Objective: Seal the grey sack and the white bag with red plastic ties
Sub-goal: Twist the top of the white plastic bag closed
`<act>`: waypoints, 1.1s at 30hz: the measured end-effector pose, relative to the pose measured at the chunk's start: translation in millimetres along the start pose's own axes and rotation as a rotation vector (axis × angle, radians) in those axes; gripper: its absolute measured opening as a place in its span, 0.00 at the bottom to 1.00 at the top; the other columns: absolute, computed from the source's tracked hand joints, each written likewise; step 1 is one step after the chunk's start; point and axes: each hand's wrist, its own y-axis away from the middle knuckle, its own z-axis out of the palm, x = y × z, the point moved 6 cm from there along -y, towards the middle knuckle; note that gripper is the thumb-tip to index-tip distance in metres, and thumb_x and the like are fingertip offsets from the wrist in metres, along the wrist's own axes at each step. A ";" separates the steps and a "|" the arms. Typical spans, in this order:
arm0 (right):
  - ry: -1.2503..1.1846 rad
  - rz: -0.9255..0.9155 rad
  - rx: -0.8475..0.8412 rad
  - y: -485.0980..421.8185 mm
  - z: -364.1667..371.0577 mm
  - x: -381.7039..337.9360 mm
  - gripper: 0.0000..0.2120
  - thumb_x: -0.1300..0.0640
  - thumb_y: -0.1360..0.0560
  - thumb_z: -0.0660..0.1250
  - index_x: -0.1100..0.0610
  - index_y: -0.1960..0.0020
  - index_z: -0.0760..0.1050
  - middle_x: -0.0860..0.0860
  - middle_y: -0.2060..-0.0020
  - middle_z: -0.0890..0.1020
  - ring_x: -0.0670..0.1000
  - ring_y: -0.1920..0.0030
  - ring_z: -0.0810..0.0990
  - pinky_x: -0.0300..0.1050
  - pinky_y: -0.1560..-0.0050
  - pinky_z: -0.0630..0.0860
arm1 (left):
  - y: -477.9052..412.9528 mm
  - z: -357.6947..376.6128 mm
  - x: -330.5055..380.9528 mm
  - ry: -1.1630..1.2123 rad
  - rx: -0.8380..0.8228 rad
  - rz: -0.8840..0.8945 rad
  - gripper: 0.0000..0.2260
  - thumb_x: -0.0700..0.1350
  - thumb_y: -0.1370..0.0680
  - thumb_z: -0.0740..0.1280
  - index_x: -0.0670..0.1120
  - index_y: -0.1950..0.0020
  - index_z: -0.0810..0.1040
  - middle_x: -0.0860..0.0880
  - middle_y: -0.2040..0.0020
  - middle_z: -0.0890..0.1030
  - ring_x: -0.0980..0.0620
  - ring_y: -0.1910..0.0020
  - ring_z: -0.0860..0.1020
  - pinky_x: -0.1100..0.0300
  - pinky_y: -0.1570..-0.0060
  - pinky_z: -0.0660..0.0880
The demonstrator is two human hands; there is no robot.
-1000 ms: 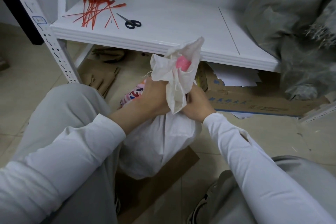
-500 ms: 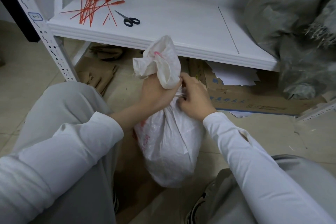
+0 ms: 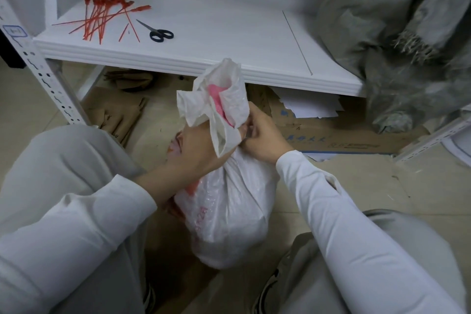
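Two knees in grey trousers fill the bottom corners of the frame, with white sleeves reaching in from each side toward the centre. Between the knees the bag [image 3: 229, 211] stands on the floor at lower centre, its body rounded and full, faint red print on its left side. Its neck is gathered into a bunch just above centre, and the loose top flares up from there with something pink showing inside. The left hand [image 3: 196, 150] wraps around the neck from the left, fingers curled tight on it. The right hand [image 3: 265, 137] is against the neck's right side, fingers curled and pinching the gathered plastic; whether it also holds anything else cannot be told.

Beyond the hands, flattened cardboard [image 3: 331, 135] and white paper [image 3: 311, 107] lie on the floor under a white shelf [image 3: 229, 33]. On the shelf at upper left lie the ties [image 3: 104, 15] in a loose fan, with black-handled scissors [image 3: 159, 33] just to their right. The sack [image 3: 395, 46] slumps at upper right, well apart from both hands.
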 end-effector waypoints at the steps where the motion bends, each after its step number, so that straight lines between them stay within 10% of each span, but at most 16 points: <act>1: 0.003 -0.004 0.012 0.1 1.9 1.3 0.19 0.65 0.29 0.62 0.57 0.38 0.71 0.56 0.52 0.83 0.58 0.53 0.81 0.57 0.51 0.79 | -2.3 -0.4 5.7 -0.029 0.052 0.115 0.15 0.46 0.22 0.66 0.33 0.45 0.76 0.41 0.58 0.76 0.42 0.55 0.76 0.41 0.47 0.75; 6: 0.049 -0.014 -0.019 1.2 8.5 -1.4 0.22 0.66 0.29 0.63 0.56 0.36 0.70 0.49 0.53 0.81 0.53 0.52 0.79 0.51 0.51 0.77 | -8.1 -2.5 15.0 -0.083 0.145 0.263 0.16 0.49 0.22 0.63 0.37 0.55 0.80 0.40 0.60 0.81 0.42 0.58 0.80 0.44 0.56 0.78; 15: 0.575 0.134 0.231 13.2 1.5 -4.4 0.17 0.54 0.27 0.71 0.56 0.42 0.71 0.55 0.45 0.77 0.58 0.46 0.77 0.45 0.58 0.68 | -31.5 -5.8 -19.9 0.058 0.226 -0.118 0.17 0.56 0.23 0.65 0.44 0.43 0.77 0.46 0.45 0.81 0.48 0.45 0.77 0.56 0.47 0.72; 21: 0.577 0.129 0.231 17.3 14.3 -6.5 0.09 0.57 0.25 0.62 0.61 0.50 0.77 0.60 0.57 0.82 0.63 0.54 0.80 0.46 0.63 0.67 | -29.0 -1.4 -27.4 0.205 0.216 -0.254 0.10 0.51 0.23 0.65 0.44 0.53 0.76 0.50 0.60 0.76 0.53 0.59 0.73 0.58 0.56 0.67; 26: 0.444 0.191 0.173 23.1 22.5 -2.7 0.18 0.43 0.34 0.66 0.57 0.55 0.76 0.56 0.57 0.81 0.59 0.55 0.79 0.44 0.60 0.71 | -19.7 12.3 -34.2 0.276 0.217 -0.308 0.12 0.53 0.23 0.65 0.47 0.44 0.75 0.48 0.48 0.79 0.47 0.44 0.76 0.56 0.47 0.71; 33: 0.506 0.180 0.069 25.3 37.1 10.9 0.36 0.46 0.35 0.73 0.57 0.32 0.64 0.60 0.44 0.70 0.62 0.42 0.70 0.51 0.44 0.72 | -1.7 27.0 -34.1 0.426 0.263 -0.388 0.23 0.54 0.22 0.65 0.45 0.31 0.70 0.47 0.34 0.75 0.47 0.34 0.72 0.50 0.33 0.68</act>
